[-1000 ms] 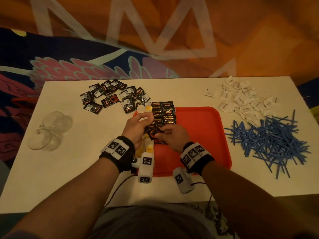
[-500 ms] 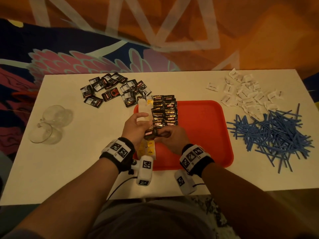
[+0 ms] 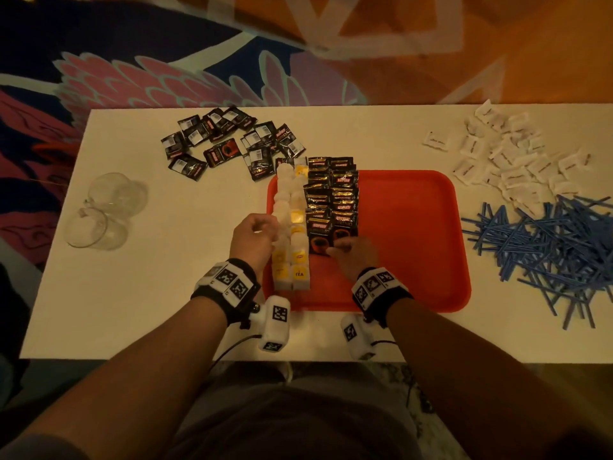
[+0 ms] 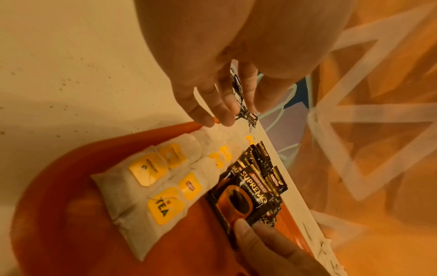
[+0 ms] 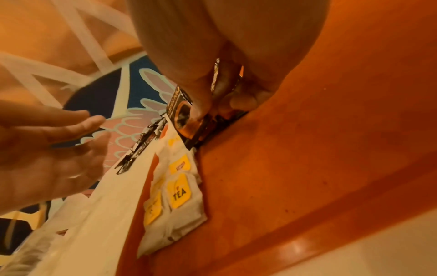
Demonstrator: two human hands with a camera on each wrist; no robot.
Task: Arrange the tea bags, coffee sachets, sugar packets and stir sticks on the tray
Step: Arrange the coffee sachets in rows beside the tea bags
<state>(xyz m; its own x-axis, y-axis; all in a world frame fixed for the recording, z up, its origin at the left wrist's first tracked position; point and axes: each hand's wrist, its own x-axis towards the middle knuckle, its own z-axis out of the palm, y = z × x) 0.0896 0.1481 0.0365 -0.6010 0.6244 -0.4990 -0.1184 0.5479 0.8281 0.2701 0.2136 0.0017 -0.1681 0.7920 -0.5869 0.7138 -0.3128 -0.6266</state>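
A red tray point(image 3: 414, 244) sits mid-table. Along its left side lie two columns of white tea bags point(image 3: 292, 227) with yellow tags, and beside them two columns of black coffee sachets point(image 3: 331, 200). My right hand point(image 3: 348, 250) pinches the near edge of the nearest coffee sachet point(image 4: 238, 198), thumb on top, at the near end of the left coffee column. My left hand point(image 3: 255, 234) hovers over the tea bags point(image 4: 165, 177) with relaxed fingers point(image 4: 220, 115) and holds nothing. White sugar packets point(image 3: 507, 157) and blue stir sticks point(image 3: 547, 257) lie right of the tray.
Several loose coffee sachets point(image 3: 225, 144) are scattered on the white table behind the tray's left corner. Two clear glass cups point(image 3: 102, 210) lie at the far left. The tray's right half point(image 5: 307, 168) shows bare red plastic.
Both hands were on one coffee sachet over the tray. My left hand has let go and drawn left over the tea bags; my right hand has lowered the sachet onto the near end of the column.
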